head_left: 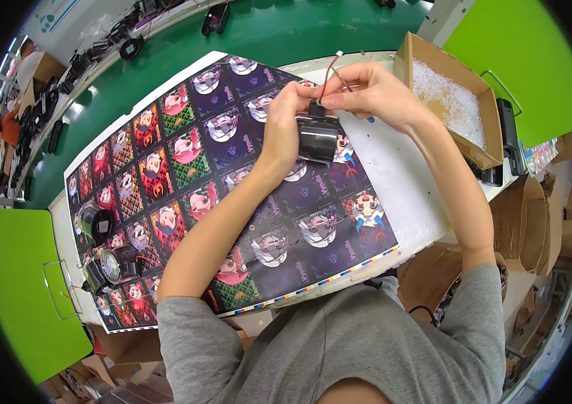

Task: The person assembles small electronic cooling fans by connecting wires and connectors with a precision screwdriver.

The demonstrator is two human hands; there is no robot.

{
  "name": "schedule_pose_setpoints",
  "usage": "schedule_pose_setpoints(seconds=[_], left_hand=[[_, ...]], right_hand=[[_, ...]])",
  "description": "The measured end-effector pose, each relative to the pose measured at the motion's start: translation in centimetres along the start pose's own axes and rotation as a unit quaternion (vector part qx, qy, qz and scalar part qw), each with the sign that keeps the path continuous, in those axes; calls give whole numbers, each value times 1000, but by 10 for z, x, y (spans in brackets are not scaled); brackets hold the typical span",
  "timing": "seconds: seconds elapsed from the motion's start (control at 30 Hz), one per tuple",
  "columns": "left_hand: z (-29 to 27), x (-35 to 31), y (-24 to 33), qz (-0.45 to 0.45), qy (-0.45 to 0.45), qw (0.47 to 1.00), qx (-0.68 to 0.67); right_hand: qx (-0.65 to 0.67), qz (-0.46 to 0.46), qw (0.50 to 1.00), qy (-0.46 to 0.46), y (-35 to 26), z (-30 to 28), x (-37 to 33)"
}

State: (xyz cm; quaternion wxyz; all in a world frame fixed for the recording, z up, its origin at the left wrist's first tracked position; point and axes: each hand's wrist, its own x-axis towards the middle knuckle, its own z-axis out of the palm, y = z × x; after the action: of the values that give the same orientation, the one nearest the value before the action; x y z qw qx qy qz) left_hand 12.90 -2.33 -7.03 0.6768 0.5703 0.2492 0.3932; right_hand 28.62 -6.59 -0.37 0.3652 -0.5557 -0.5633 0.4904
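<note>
A glossy black cylindrical part (pixel 318 140) is held over the upper right of a printed sheet (pixel 276 277), in front of the person's chest. Its left side is grasped by the left hand (pixel 282 128), with the fingers wrapped partly behind it and the thumb laid near its top. At that top, a thin pair of red and dark wires (pixel 327 79) is pinched between the thumb and fingers of the right hand (pixel 360 91); the exact contact of the fingertips is partly hidden. The wires are looped above the fingers and are ended by a small white connector (pixel 340 53).

The sheet is covered with rows of cartoon figures on dark, red and green panels and is spread over a white table (pixel 404 178). On its left portion, 1 black cylinder (pixel 100 226) is placed, and just below it a lamp with a round clear face (pixel 111 265) is seen beside another black piece (pixel 94 277).

To the right of the hands, an open cardboard box (pixel 491 128), filled with small clear pieces (pixel 449 101), is set at the table's edge. The table is flanked by 2 bright green panels (pixel 13 289), 1 on each side. Beyond it, a green surface (pixel 286 30) is lined with dark items.
</note>
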Motion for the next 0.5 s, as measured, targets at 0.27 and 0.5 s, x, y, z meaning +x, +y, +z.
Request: schedule_pose_setpoints(seconds=[0.27,0.5], left_hand=[[2,-4,-2,115,36,990,71],[0,-7,6,113,-17,988,99]], right_hand=[[1,12,1000,13,-2,6,1],[0,21,1000,5,-4,6,0]])
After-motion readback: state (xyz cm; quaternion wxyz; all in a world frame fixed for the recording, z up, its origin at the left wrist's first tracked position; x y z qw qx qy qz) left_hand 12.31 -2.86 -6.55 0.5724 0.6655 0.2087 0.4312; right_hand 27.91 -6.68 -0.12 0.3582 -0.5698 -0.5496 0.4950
